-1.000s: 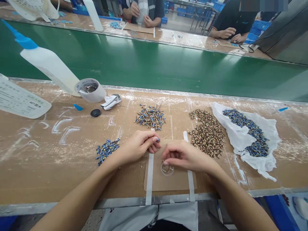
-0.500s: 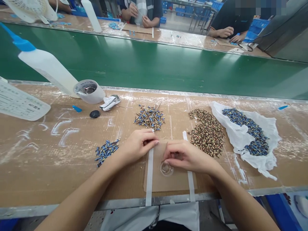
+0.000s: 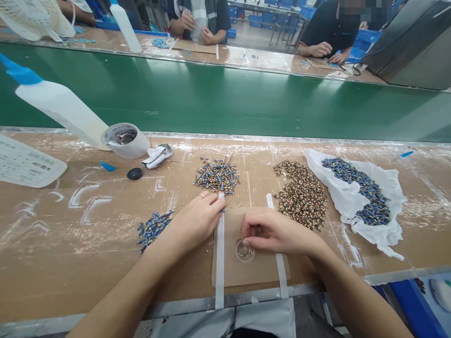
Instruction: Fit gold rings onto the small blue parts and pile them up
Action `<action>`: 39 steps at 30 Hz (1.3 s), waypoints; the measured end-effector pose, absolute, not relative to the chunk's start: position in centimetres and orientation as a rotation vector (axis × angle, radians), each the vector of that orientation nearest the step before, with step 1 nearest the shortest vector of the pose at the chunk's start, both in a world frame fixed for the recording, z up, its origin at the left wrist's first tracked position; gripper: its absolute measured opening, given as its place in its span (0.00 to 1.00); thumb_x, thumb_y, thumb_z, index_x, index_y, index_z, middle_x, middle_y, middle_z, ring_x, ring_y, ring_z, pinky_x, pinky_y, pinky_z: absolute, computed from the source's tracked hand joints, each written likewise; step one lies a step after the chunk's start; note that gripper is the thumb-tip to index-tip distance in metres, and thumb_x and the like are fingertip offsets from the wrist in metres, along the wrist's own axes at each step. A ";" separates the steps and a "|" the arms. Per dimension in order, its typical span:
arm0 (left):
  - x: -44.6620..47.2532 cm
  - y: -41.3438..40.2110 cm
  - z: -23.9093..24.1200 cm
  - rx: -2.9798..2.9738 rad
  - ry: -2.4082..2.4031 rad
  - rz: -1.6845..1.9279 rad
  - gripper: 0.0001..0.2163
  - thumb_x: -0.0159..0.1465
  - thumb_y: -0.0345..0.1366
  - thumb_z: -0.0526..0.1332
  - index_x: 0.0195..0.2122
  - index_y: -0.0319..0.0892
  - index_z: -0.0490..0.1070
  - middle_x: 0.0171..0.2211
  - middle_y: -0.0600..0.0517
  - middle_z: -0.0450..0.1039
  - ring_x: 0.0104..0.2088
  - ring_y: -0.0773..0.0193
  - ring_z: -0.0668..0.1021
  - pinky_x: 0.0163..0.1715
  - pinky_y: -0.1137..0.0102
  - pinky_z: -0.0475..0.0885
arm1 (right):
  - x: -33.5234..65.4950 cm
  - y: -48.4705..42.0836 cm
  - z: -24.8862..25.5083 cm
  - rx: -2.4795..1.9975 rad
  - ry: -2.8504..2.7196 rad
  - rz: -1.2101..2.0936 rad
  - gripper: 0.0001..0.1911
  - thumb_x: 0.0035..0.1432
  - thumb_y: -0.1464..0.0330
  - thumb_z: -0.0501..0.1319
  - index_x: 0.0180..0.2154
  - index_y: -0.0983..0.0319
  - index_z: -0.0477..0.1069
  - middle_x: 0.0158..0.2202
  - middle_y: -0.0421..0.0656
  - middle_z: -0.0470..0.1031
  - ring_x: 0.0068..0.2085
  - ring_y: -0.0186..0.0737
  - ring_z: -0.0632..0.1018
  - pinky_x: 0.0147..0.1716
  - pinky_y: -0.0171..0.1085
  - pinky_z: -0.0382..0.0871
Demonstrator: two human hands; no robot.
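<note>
Fingertips (image 3: 248, 230) of the right hand (image 3: 276, 232) are being pinched together above a clear plastic cup (image 3: 244, 250), their grasp too fine to tell; the left hand (image 3: 193, 225), its grip hidden, is being curled beside a white tape strip (image 3: 220, 253) on a cardboard mat (image 3: 253, 277), before a pile of blue-and-gold components (image 3: 215, 177).

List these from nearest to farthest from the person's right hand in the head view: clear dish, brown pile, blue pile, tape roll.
1. Clear dish, under the right hand.
2. Brown pile, just beyond it.
3. Blue pile, right, on white plastic.
4. Tape roll, far left.
</note>
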State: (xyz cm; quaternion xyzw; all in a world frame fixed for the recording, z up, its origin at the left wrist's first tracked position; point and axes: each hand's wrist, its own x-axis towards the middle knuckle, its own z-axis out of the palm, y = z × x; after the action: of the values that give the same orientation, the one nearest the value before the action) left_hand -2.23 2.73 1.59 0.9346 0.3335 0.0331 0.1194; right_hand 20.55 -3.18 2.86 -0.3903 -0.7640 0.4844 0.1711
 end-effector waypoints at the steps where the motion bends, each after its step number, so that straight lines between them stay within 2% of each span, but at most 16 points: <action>1: -2.2 2.7 1.6 2.726 0.986 0.096 0.05 0.67 0.28 0.52 0.35 0.40 0.65 0.38 0.47 0.70 0.39 0.56 0.70 0.38 0.64 0.65 | 20.6 -3.2 2.9 -1.109 -2.171 1.374 0.04 0.61 0.69 0.62 0.34 0.63 0.71 0.31 0.40 0.72 0.29 0.32 0.70 0.28 0.32 0.63; 7: -2.5 2.5 1.9 2.700 1.047 0.083 0.05 0.66 0.26 0.53 0.34 0.41 0.65 0.34 0.49 0.71 0.34 0.57 0.71 0.32 0.66 0.62 | 20.6 -3.1 3.0 -1.000 -2.202 1.356 0.06 0.63 0.66 0.61 0.35 0.62 0.73 0.35 0.42 0.75 0.36 0.35 0.74 0.36 0.35 0.66; 11: -2.8 2.4 2.1 2.664 1.107 0.107 0.07 0.67 0.27 0.52 0.33 0.42 0.65 0.31 0.50 0.71 0.31 0.59 0.72 0.30 0.67 0.61 | 20.5 -3.2 3.0 -0.993 -2.188 1.368 0.05 0.63 0.68 0.62 0.34 0.62 0.73 0.36 0.42 0.74 0.37 0.36 0.75 0.37 0.35 0.67; 16: -2.9 1.9 2.4 2.641 1.096 0.105 0.07 0.67 0.27 0.52 0.33 0.42 0.67 0.31 0.50 0.71 0.32 0.59 0.72 0.31 0.67 0.62 | 20.4 -3.2 2.9 -0.978 -2.207 1.359 0.04 0.62 0.69 0.62 0.34 0.62 0.73 0.36 0.42 0.74 0.38 0.36 0.75 0.39 0.35 0.67; 23: -2.7 1.0 2.4 2.719 1.183 0.027 0.10 0.64 0.21 0.51 0.32 0.41 0.67 0.34 0.46 0.72 0.35 0.55 0.72 0.33 0.64 0.64 | 20.5 -3.0 2.8 -0.954 -2.222 1.368 0.05 0.63 0.67 0.62 0.35 0.62 0.74 0.36 0.42 0.75 0.39 0.37 0.75 0.39 0.36 0.68; 32: -2.8 1.7 2.2 2.571 1.201 0.209 0.08 0.67 0.26 0.50 0.40 0.41 0.67 0.35 0.48 0.73 0.38 0.55 0.74 0.37 0.65 0.65 | 20.4 -3.2 3.0 -0.984 -2.212 1.362 0.04 0.63 0.68 0.62 0.35 0.62 0.73 0.36 0.42 0.75 0.39 0.37 0.75 0.39 0.36 0.68; 39: -2.6 1.9 2.1 2.267 1.155 0.318 0.05 0.68 0.32 0.51 0.38 0.43 0.66 0.29 0.53 0.72 0.30 0.63 0.73 0.29 0.70 0.62 | 20.1 -3.6 2.9 -1.001 -2.225 1.361 0.04 0.63 0.68 0.61 0.35 0.62 0.73 0.36 0.42 0.74 0.37 0.36 0.74 0.38 0.36 0.68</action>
State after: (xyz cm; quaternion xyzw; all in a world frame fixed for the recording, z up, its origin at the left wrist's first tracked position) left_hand -2.56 1.91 2.07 0.8476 0.4317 0.1188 0.2849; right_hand 20.13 -3.57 2.91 -0.3529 -0.7845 0.4797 0.1732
